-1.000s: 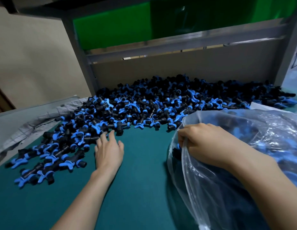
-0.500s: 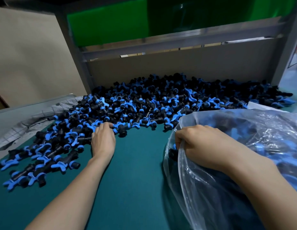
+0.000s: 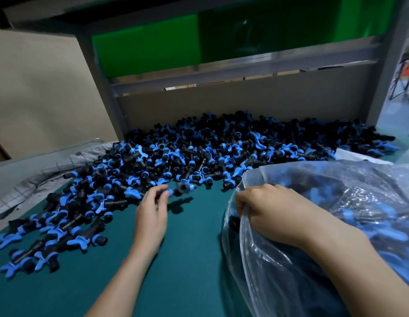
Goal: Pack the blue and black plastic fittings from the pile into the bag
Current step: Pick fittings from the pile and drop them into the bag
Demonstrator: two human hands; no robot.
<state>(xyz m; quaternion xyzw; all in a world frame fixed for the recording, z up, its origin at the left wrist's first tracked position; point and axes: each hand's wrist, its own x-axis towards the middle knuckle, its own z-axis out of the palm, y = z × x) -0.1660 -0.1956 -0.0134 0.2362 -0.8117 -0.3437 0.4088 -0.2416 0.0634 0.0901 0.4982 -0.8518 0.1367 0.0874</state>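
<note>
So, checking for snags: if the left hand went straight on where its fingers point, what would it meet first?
Probably the blurred fitting just beyond the fingertips of the left hand, then the pile; depth is unclear.

No readable text, label, brand, number or sign is showing anywhere. The fittings pile [image 3: 221, 152] at 12 o'clock, the clear bag [image 3: 336, 202] at 3 o'clock and the green panel [image 3: 144, 46] at 11 o'clock are bearing no legible marking.
</note>
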